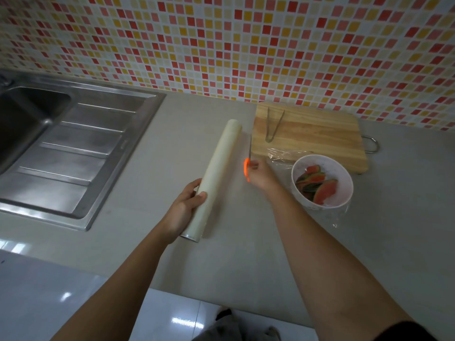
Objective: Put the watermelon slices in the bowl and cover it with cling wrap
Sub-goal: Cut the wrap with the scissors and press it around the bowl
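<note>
Here a pale grey desk (172, 143) runs below a red, orange and cream mosaic wall (221, 45), with a steel sink (29, 124) at the left and a wooden cutting board (315, 134) carrying tongs (273, 126). The left hand (183, 207) grips the cling wrap roll (221, 163), and the right hand (258, 174) grips orange-handled scissors (246, 168). The watermelon slices (317, 185) lie in the white bowl (339, 168) by the board, with clear film (278, 156) showing around it.

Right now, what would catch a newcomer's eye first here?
Two hands work in the middle of the counter: the left hand grips a white roll of wrap, and the right hand holds orange scissors beside it. To their right stands a white bowl with red watermelon slices. Behind them rises a wall of red and yellow tiles.
</note>
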Tool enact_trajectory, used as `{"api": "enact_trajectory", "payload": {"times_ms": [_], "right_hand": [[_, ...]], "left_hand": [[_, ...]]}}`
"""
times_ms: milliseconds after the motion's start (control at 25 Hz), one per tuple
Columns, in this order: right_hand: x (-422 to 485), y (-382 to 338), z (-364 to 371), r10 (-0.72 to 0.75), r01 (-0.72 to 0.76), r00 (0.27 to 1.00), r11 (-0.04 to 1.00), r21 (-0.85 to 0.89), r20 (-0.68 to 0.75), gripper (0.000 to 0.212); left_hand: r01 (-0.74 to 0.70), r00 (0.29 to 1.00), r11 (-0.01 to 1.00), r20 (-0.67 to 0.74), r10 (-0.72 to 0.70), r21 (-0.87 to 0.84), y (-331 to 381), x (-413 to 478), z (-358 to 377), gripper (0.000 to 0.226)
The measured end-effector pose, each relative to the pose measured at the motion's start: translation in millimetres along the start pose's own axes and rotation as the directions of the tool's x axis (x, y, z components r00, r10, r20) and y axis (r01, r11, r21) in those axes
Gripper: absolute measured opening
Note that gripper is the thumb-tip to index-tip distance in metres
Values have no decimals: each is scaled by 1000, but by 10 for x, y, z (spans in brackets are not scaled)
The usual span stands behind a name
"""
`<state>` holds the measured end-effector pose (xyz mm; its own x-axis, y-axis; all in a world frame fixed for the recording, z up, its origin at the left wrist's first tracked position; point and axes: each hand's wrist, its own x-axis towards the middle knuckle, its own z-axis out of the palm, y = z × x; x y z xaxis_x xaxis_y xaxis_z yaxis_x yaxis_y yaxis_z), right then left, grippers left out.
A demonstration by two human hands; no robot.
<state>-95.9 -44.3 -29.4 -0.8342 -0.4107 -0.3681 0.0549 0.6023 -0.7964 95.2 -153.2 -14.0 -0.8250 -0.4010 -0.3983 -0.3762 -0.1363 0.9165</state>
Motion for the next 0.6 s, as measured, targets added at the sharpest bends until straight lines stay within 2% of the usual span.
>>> {"api": "enact_trajectory", "payload": {"times_ms": [80,200,320,480,600], "right_hand": [[-215,47,146,-27,23,999,986,-168,-19,33],[-602,59,381,-134,116,991,930,-349,-27,31],[-826,86,561,-139,107,990,852,-512,-25,27],[-886,139,692,-79,33,995,818,-575,-55,20],[-878,170,725,-101,31,991,800,-599,-83,23]], "left_hand": [[20,994,995,-107,-10,97,-48,54,-5,51],[55,969,913,-241,49,405,-122,149,-25,54],[77,968,807,-238,81,586,-164,173,-43,59],[71,973,709,-204,104,701,-215,147,-17,60],[63,974,675,-194,120,735,-234,115,42,60]]}}
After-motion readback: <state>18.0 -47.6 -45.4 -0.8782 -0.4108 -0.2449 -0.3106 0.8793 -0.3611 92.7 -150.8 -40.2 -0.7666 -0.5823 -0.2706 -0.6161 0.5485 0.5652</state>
